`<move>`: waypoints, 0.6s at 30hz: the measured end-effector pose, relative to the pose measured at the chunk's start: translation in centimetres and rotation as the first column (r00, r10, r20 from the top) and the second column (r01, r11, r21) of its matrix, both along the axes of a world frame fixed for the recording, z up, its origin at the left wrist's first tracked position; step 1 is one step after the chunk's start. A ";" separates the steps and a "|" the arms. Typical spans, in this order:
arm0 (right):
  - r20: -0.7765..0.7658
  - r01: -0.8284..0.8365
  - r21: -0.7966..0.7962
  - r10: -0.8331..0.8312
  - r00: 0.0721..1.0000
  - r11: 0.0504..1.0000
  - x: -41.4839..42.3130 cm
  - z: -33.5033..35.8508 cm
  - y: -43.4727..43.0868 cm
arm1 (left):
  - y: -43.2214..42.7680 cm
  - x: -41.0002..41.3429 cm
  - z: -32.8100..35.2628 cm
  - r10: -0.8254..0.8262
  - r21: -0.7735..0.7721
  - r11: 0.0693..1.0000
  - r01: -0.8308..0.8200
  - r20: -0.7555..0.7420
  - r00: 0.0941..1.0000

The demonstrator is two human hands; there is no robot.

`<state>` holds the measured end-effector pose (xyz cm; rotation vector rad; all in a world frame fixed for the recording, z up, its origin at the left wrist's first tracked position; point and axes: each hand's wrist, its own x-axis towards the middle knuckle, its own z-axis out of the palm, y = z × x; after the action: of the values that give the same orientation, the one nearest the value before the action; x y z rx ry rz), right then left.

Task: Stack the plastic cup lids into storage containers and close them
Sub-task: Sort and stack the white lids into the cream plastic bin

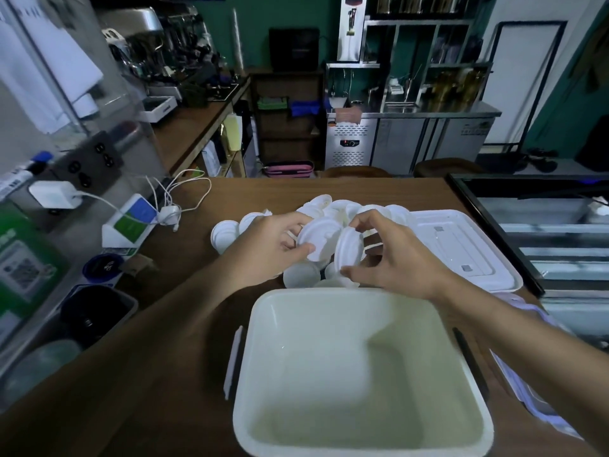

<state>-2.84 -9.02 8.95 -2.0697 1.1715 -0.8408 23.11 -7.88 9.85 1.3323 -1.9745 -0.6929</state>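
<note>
A heap of white plastic cup lids (333,209) lies on the wooden counter beyond an open, empty white storage container (356,367). My left hand (270,245) grips one round lid (318,237) between thumb and fingers. Close beside it, my right hand (392,255) pinches a second lid (347,250), held on edge. Both hands hover just above the container's far rim. The container's flat white cover (461,245) lies to the right of the heap.
A second clear cover with purple clips (527,374) lies at the right edge. A dark glass display case (543,232) stands at the right. At the left are a charger and cables (171,206), cards, and a dark bin (95,318).
</note>
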 end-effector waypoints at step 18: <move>-0.545 -0.205 0.017 0.181 0.819 0.979 -1.6 -2.1 7.2 | 5.9 1.8 -1.2 -0.228 0.236 0.956 0.174 0.229 0.946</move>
<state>-4.40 -1.86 6.85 -2.5042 1.1929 -0.1687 24.87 -1.94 8.65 1.4143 -2.3216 -0.8892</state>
